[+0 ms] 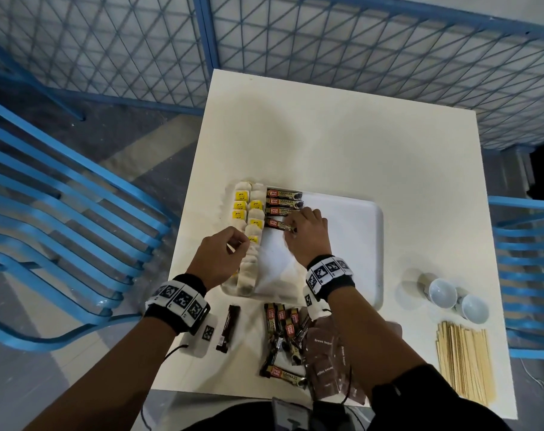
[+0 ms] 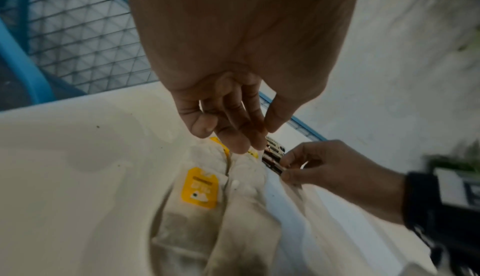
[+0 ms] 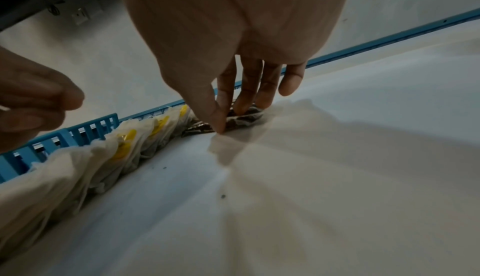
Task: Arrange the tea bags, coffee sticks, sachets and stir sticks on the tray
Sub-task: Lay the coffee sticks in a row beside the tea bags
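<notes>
A white tray [image 1: 351, 237] lies mid-table. Tea bags [image 1: 249, 213] with yellow tags fill two columns along its left side. Beside them, coffee sticks [image 1: 283, 202] lie stacked in a row. My right hand [image 1: 291, 227] pinches the right end of the nearest coffee stick [image 1: 274, 223], which lies flat on the tray. In the right wrist view, thumb and fingertips [image 3: 221, 124] rest on that stick [image 3: 246, 119]. My left hand [image 1: 238, 244] hovers over the tea bags [image 2: 200, 190] with fingers loosely curled and nothing seen in them.
Loose coffee sticks [image 1: 283, 337], one dark stick [image 1: 228, 328] and brown sugar sachets [image 1: 330, 362] lie at the table's near edge. Wooden stir sticks [image 1: 463, 359] and two white cups [image 1: 457, 300] sit at the right. Blue chairs [image 1: 62, 228] flank the table, and a mesh fence [image 1: 295, 42] stands behind it.
</notes>
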`<control>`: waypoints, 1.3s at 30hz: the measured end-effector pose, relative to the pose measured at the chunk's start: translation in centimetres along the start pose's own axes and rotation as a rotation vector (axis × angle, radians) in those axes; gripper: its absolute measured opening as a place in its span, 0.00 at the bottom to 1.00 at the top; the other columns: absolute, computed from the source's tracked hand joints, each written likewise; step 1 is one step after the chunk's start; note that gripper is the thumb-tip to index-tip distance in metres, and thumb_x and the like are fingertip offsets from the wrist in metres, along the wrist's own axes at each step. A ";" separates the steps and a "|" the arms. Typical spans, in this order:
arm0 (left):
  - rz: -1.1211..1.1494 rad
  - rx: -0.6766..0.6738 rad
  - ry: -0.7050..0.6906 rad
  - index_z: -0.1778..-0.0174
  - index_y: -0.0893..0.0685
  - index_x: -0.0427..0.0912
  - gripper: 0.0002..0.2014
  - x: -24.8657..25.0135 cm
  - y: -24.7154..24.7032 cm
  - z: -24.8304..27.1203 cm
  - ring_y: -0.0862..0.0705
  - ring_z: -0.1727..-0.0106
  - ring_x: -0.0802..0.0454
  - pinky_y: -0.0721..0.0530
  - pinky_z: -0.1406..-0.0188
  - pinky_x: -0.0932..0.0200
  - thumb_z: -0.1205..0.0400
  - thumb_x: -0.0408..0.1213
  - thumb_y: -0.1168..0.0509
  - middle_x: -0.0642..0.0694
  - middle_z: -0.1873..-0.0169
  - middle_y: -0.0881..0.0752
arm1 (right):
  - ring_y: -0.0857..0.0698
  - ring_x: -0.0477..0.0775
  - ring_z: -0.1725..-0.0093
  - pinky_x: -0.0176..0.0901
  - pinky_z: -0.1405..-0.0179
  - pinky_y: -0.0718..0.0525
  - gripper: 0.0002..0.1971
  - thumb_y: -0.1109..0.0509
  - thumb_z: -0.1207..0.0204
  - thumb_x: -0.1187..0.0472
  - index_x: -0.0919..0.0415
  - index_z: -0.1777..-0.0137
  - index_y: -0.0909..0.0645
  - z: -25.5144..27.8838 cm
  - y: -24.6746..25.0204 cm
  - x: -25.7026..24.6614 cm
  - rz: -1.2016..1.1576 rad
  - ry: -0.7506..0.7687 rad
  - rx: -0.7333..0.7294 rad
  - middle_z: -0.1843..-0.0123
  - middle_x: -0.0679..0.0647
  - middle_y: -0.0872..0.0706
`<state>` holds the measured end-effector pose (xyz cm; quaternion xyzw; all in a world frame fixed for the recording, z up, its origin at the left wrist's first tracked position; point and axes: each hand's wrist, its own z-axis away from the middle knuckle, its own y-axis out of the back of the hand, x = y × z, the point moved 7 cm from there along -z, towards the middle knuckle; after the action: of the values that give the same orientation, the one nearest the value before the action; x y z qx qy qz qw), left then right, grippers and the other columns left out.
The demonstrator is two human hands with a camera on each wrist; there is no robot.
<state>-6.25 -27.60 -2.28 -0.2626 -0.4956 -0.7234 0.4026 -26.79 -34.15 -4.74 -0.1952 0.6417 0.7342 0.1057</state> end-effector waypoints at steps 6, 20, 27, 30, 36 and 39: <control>-0.032 -0.026 -0.064 0.54 0.13 0.48 0.02 -0.7 -0.1 1.1 0.14 0.67 0.57 0.20 0.64 0.70 0.17 0.36 0.29 0.55 0.63 0.11 | 0.21 0.62 0.45 0.54 0.46 0.26 0.08 0.28 0.30 0.63 0.55 0.51 0.14 -1.0 -0.1 -0.2 -0.008 -0.032 -0.010 0.49 0.54 0.15; -0.010 -0.017 -0.100 0.55 0.14 0.51 0.03 -1.8 0.7 2.5 0.14 0.67 0.54 0.14 0.61 0.58 0.17 0.37 0.29 0.54 0.64 0.10 | 0.20 0.60 0.44 0.54 0.45 0.24 0.15 0.27 0.31 0.58 0.54 0.44 0.18 -0.5 -0.5 -0.4 -0.056 -0.099 -0.007 0.45 0.54 0.17; -0.034 -0.001 -0.115 0.54 0.13 0.50 0.03 -1.9 1.2 2.7 0.15 0.65 0.55 0.16 0.61 0.62 0.17 0.37 0.29 0.55 0.62 0.11 | 0.20 0.61 0.43 0.52 0.46 0.27 0.11 0.27 0.30 0.60 0.56 0.48 0.17 -0.2 -0.5 0.1 -0.071 -0.156 0.005 0.46 0.54 0.15; -0.031 -0.001 -0.121 0.54 0.13 0.48 0.02 -1.8 1.4 2.7 0.15 0.64 0.55 0.17 0.61 0.65 0.17 0.36 0.29 0.54 0.62 0.10 | 0.21 0.61 0.44 0.52 0.46 0.27 0.11 0.28 0.31 0.61 0.57 0.48 0.17 -0.3 -0.5 -0.2 -0.079 -0.164 0.003 0.46 0.55 0.16; -0.035 -0.002 -0.107 0.54 0.13 0.49 0.03 -1.7 1.4 2.6 0.15 0.65 0.55 0.19 0.61 0.68 0.17 0.36 0.29 0.54 0.62 0.10 | 0.21 0.61 0.43 0.53 0.45 0.28 0.12 0.27 0.31 0.60 0.57 0.47 0.18 -0.7 -0.7 -0.2 -0.102 -0.183 -0.005 0.45 0.54 0.16; -0.036 -0.001 -0.113 0.54 0.13 0.48 0.02 -1.5 1.3 2.6 0.14 0.65 0.54 0.18 0.61 0.67 0.17 0.36 0.29 0.54 0.62 0.10 | 0.21 0.61 0.42 0.53 0.45 0.28 0.14 0.27 0.32 0.59 0.57 0.46 0.18 -0.5 -0.5 -0.3 -0.105 -0.186 0.001 0.45 0.54 0.16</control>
<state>-4.40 -24.99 -1.79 -0.2940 -0.5219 -0.7148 0.3608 -26.25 -34.57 -5.15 -0.1595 0.6185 0.7421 0.2032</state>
